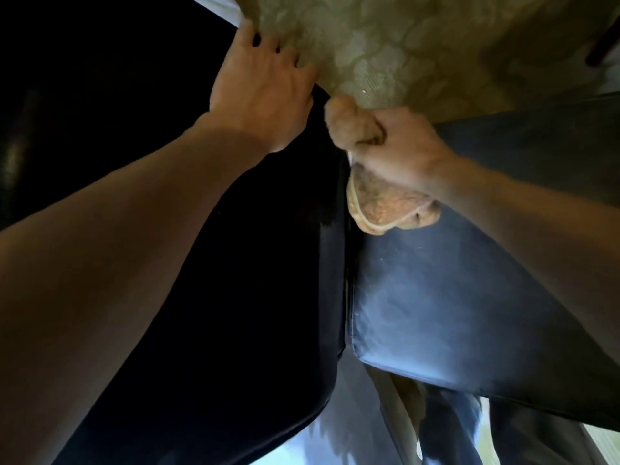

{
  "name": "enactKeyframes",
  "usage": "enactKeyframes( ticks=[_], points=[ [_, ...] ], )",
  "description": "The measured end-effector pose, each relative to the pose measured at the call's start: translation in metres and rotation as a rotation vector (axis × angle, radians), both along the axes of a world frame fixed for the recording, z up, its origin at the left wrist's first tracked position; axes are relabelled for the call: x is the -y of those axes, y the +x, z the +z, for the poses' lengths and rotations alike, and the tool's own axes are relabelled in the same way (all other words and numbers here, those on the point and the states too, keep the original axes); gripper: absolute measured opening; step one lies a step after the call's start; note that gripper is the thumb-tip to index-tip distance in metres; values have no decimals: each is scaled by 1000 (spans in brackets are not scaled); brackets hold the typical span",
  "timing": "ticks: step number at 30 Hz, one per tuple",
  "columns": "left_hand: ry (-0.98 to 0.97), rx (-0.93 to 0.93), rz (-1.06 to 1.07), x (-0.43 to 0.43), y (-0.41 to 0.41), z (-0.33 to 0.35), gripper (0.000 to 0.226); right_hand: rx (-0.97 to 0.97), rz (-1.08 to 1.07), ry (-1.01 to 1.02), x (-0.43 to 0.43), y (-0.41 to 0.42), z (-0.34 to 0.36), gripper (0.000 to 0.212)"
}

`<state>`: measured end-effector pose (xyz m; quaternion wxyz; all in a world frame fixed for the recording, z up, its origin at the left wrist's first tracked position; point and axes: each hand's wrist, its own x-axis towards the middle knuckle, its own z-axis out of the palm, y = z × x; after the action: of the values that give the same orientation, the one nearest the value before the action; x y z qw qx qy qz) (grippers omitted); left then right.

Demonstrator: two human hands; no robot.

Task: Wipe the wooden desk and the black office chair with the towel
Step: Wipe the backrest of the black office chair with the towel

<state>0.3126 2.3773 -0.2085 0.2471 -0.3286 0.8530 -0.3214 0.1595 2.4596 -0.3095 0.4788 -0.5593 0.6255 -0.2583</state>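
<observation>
at the far end of the seam between two padded panels of the black office chair [453, 280], right hand [399, 156] is closed tight round a bunched tan towel [375, 203]. cloth bulges out above the thumb and below the palm, touching the chair's sheened right-side panel. left hand [265, 85] lies on the darker left-side panel, fingers spread and nearly straight, tips at its far edge, holding nothing. cannot tell whether the tips hook over that edge. patterned green carpet [419, 45] lies beyond both hands. light dim; lower frame blurred.
</observation>
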Motion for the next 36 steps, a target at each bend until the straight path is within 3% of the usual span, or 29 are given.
enactKeyframes(
  ticks=[4,7,9,15,17,20,24,29,31,36],
  points=[
    [-15,-3,-24,-1,4,-3,39,-107,135,-86,-77,37,-14,36],
    [-40,12,-41,1,7,-5,42,24,331,-45,-161,55,-10,62],
    [-59,37,-36,0,6,-5,44,89,359,-4,-186,52,-8,59],
    [50,143,-30,-10,1,-8,58,60,-90,-56,-109,32,-17,49],
    [106,199,-31,-23,3,-12,65,29,-128,-76,-73,32,-17,45],
    [127,277,21,-53,6,-9,72,-42,-8,-85,-78,44,-16,47],
    [146,559,155,-95,6,-9,79,-49,139,-147,-178,64,-24,32],
    [152,516,65,-106,28,-8,80,-71,514,-307,-276,58,-29,49],
    [148,484,32,-104,28,-7,80,-40,424,-304,-269,53,-31,55],
    [123,480,3,-106,31,-11,83,8,-87,-207,-199,52,-17,53]
  ],
)
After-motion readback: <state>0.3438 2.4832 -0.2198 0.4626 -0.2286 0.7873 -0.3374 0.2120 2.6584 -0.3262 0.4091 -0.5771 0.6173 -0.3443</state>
